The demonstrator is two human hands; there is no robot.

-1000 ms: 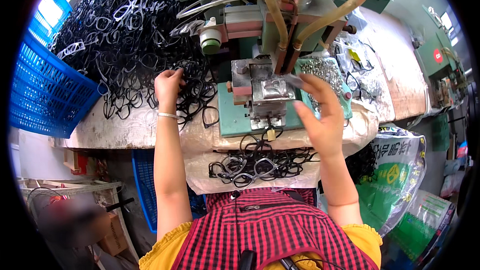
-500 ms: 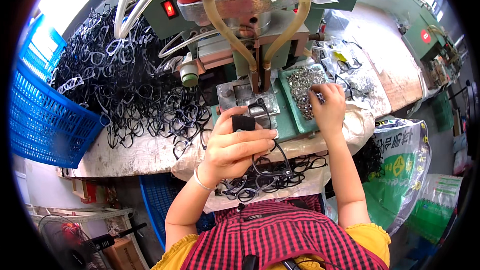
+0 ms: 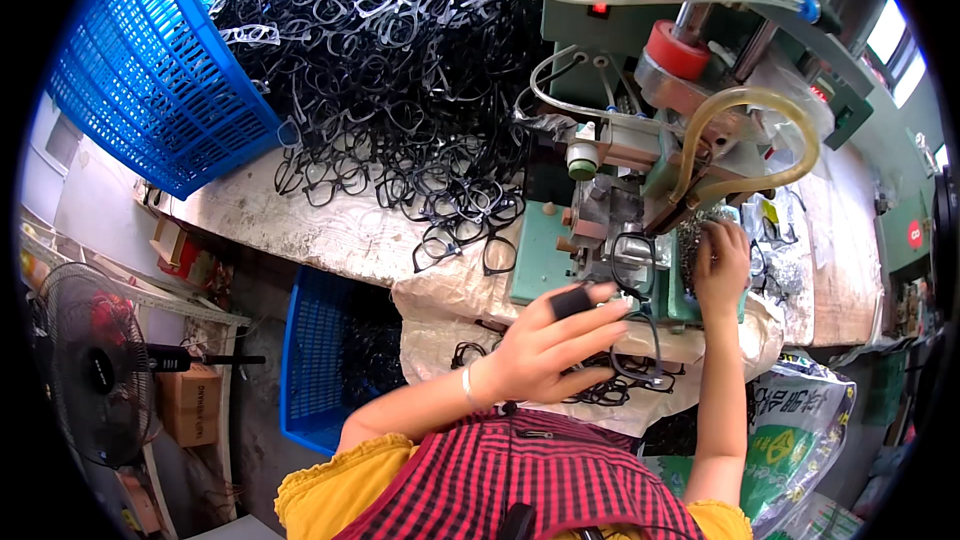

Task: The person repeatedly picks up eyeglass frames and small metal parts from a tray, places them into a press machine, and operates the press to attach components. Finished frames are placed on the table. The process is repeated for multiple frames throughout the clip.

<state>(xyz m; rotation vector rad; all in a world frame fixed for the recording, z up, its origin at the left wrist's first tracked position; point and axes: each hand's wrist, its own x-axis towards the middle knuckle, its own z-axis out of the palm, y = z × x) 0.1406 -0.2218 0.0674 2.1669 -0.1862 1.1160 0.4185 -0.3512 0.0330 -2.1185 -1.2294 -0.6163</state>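
Workbench [image 3: 330,230]: left hand [image 3: 545,345] pinching black eyeglass frame [image 3: 632,265] at machine [image 3: 640,180]; right hand [image 3: 722,265] fingers curled in parts tray.

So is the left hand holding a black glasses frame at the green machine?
Yes, the left hand pinches a black glasses frame by the green machine, while the right hand reaches into small metal parts.
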